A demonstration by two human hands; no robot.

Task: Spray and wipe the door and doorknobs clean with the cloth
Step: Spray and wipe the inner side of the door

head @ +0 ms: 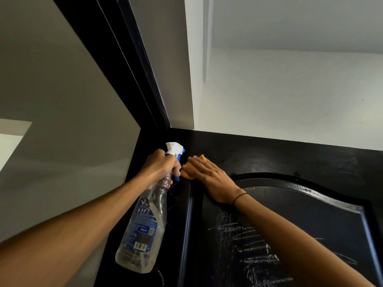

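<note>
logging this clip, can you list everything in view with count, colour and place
door: one, black, lower right, white streaks on its panel
door frame: one, black, running from top centre down to the left of the door
cloth: one, orange, on the door's upper left corner, under the right hand
spray bottle: one, clear with blue label and white-blue trigger head, lower centre
walls: white, above and left
wristband: one, black, right wrist
left hand: grip round the bottle neck
right hand: flat on the cloth

The orange cloth (191, 169) is mostly hidden under the right hand (209, 177). The door (290, 162) runs off the bottom and right edges, and below the cloth the spray bottle (143, 230) label is too small to read.
</note>
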